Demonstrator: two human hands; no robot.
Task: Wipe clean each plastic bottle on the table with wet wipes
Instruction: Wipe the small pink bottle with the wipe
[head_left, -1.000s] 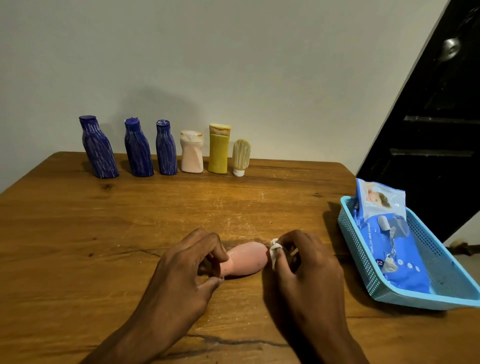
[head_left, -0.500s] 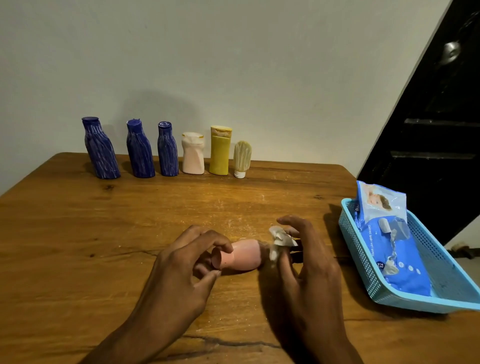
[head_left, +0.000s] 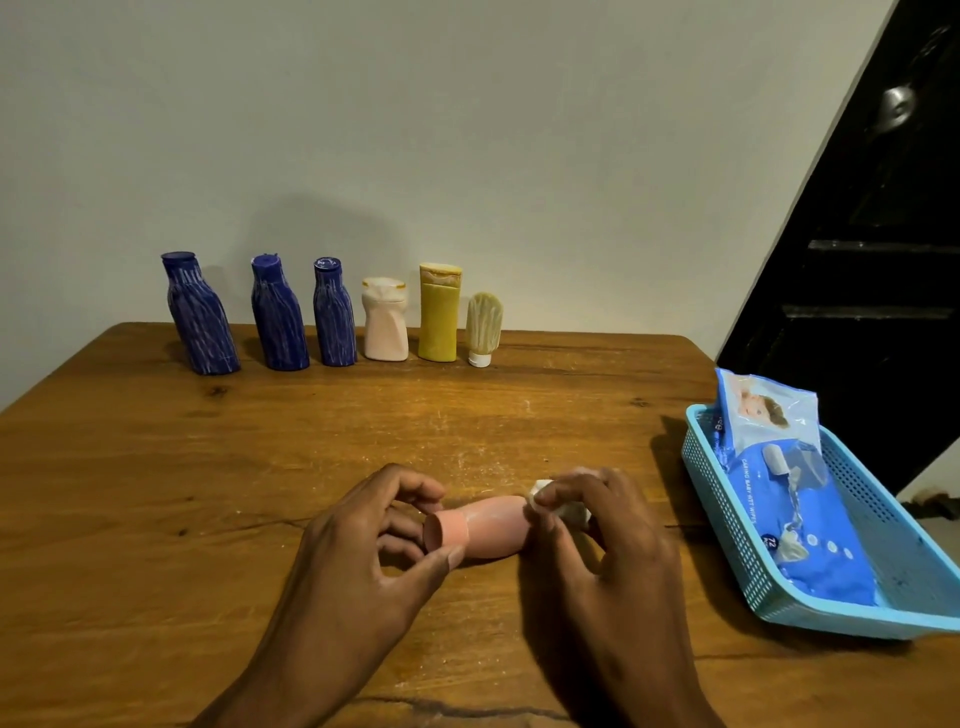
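While lying on its side at lower centre of the frame: pink bottle (head_left: 485, 530) on the wooden table (head_left: 156, 493).
Left hand (head_left: 363, 551): pinched the bottle's cap end.
Right hand (head_left: 597, 540): pinched a white wet wipe (head_left: 540, 491) against the bottle's other end.
Upper left: six bottles (head_left: 332, 314) stood in a row.
Right edge: wipes pack (head_left: 779, 483) lay in a blue basket (head_left: 727, 530).

The bottle (head_left: 491, 527) lying on its side is salmon pink with pale white smears. The wipe (head_left: 563, 506) is white. Three bottles (head_left: 278, 317) at the back are dark blue with thin pale streaks. Beside them stand a cream-pink bottle (head_left: 385, 327), a mustard yellow bottle (head_left: 439, 314) and a beige streaked tube (head_left: 483, 327) with a white cap. The basket (head_left: 727, 530) is light blue with a dotted hole pattern. The wipes pack (head_left: 800, 514) is blue and white. The counter (head_left: 156, 493) is brown wood with dark grain.
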